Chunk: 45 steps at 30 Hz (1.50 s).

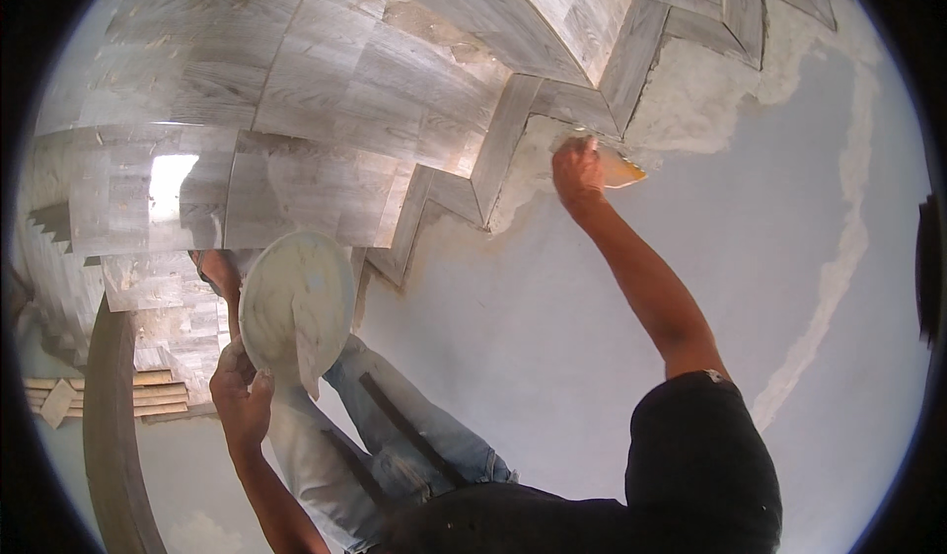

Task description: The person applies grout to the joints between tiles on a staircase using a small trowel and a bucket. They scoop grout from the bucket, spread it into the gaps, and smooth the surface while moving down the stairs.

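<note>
My left hand is closed on the rim of a round whitish bowl, tilted and smeared with pale plaster, with a ragged strip of it hanging at the lower edge. Up against the wall, my right hand grips a yellow-orange putty spreader. The spreader lies at the wall just below the zigzag grey tile skirting that follows the steps. Pale filler covers the wall along this skirting. How my fingers close round the spreader is partly hidden.
Grey wood-look tiled steps rise toward the upper right, dusty in places. A bluish-grey wall fills the right side, with a long whitish filler streak. At left stand a dark post and stacked tan strips. My foot is on a step.
</note>
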Each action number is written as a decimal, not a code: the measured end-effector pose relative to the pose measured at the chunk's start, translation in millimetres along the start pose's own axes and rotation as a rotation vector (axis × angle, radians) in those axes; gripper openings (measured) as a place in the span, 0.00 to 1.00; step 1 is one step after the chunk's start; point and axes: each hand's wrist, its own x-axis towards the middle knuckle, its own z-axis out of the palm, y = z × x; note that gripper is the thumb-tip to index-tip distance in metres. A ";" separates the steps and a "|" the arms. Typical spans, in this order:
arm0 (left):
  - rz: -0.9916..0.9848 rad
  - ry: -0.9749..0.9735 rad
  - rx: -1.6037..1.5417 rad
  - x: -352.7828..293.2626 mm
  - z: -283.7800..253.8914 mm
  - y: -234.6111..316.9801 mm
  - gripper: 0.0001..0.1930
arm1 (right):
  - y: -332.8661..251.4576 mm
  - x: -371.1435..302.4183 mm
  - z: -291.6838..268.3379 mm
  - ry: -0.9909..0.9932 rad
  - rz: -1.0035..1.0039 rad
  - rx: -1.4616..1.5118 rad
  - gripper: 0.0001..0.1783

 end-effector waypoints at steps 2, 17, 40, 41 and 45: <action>-0.019 0.009 0.036 -0.9 -0.7 1.6 0.26 | -19.1 8.3 -5.1 -0.073 0.002 0.044 0.14; -0.029 -0.014 -0.039 3.6 -1.8 -1.4 0.24 | -38.6 35.3 -12.0 -0.133 -0.009 0.082 0.13; 0.131 -0.110 -0.017 7.8 33.3 52.5 0.23 | -6.5 -95.6 -126.8 0.086 0.020 1.092 0.15; 0.119 -0.100 -0.029 9.5 38.2 56.3 0.22 | -1.0 -100.2 -139.3 0.191 0.040 1.211 0.15; 0.159 -0.145 -0.128 19.1 46.8 76.0 0.20 | 6.1 -106.7 -196.1 0.145 0.014 1.610 0.15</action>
